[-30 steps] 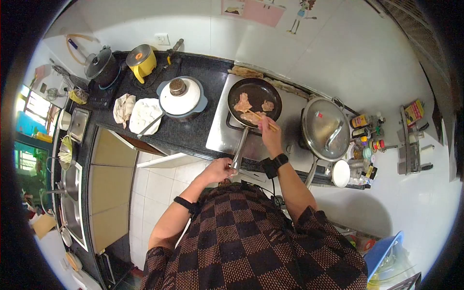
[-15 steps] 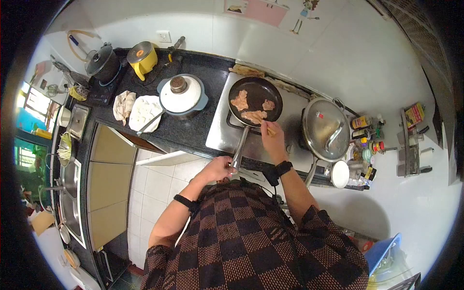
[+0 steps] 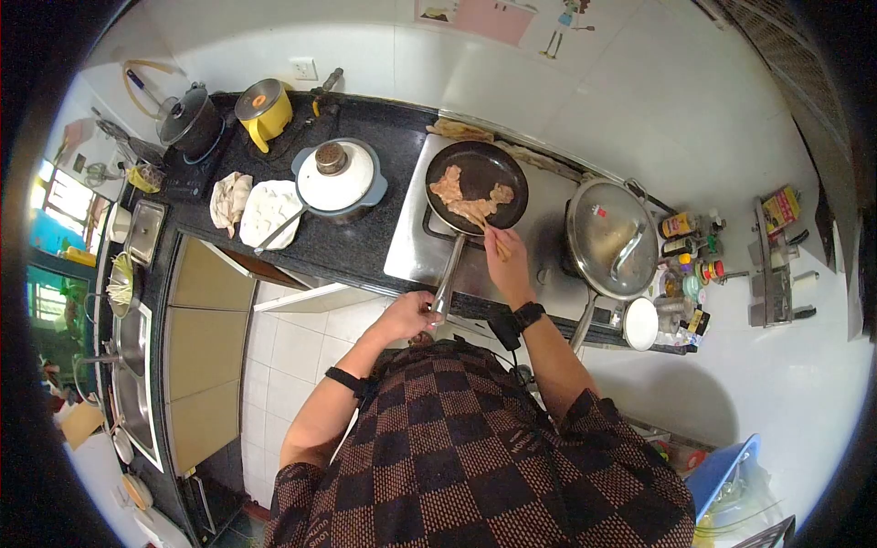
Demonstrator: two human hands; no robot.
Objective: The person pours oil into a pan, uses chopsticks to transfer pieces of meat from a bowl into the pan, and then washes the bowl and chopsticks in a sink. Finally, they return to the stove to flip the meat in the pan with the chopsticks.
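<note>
A dark frying pan (image 3: pixel 504 169) sits on the stove's left burner with pieces of pale, browned meat (image 3: pixel 447 185) in it. My left hand (image 3: pixel 411 316) is closed at the end of the pan's metal handle (image 3: pixel 448 285). Above the pan's near edge, my right hand (image 3: pixel 508 265) grips wooden chopsticks (image 3: pixel 494 237), their tips at the meat nearest me. How its fingers sit on the sticks is partly hidden.
Right of the pan stands a large lidded wok (image 3: pixel 612 239), its handle pointing toward me. Left are a blue pot with a white lid (image 3: pixel 345 187), a white dish (image 3: pixel 270 216) with a utensil across it, and a cloth (image 3: pixel 230 201). Condiment jars (image 3: pixel 678 226) line the right.
The near piece of meat has shifted slightly left, and the right piece has moved closer to it. My right hand has moved with the chopsticks; my left hand stays at the handle.
</note>
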